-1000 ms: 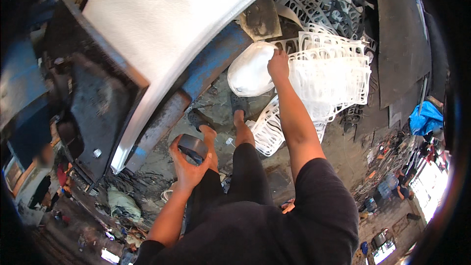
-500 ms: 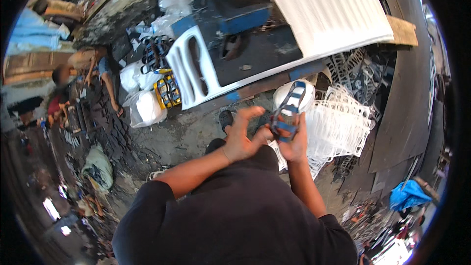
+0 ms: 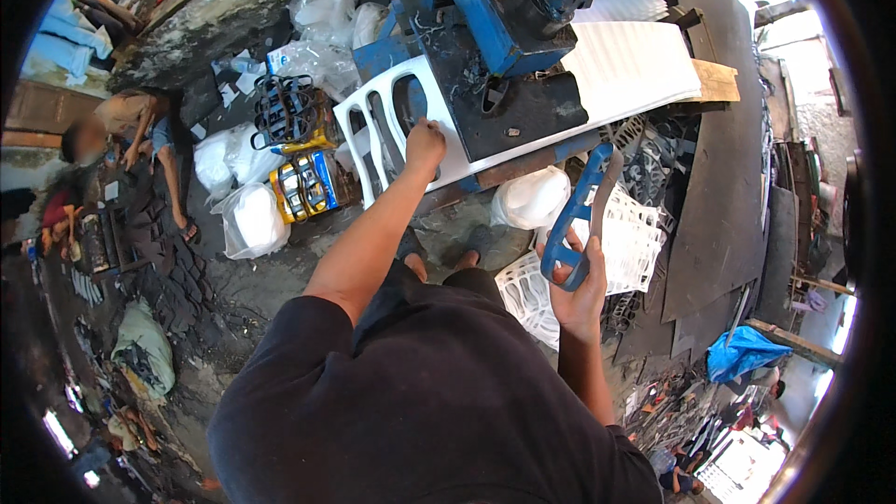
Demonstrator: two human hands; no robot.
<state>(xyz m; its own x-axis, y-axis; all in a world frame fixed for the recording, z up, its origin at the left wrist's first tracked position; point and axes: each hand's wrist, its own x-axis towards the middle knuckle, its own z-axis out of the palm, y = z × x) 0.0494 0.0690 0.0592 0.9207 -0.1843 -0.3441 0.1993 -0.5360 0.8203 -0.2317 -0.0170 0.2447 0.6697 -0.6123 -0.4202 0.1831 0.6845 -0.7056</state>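
My right hand point(image 3: 579, 289) grips a blue sole-shaped metal cutting die point(image 3: 558, 247), held upright above the floor in front of me. At the near edge of a white foam sheet point(image 3: 450, 138), my left hand point(image 3: 426, 147) is closed on its rim. Long sole-shaped holes run through the sheet's left end. Part of it lies beneath the black plate point(image 3: 467, 121) of a blue press point(image 3: 513, 42), and its ribbed white part comes out on the right. Left fingertips are partly hidden.
White perforated offcuts point(image 3: 639, 243) and a white plastic bag point(image 3: 532, 198) lie below the press. Dark sheets point(image 3: 709, 215) lean at right. More dies rest on yellow boxes point(image 3: 303, 189) beside filled bags point(image 3: 257, 221). Another person point(image 3: 140, 121) sits at far left.
My left hand has moved away from the die, up and left to the foam sheet, and closed. My right hand has raised and turned the die. The view has shifted, showing more of the press.
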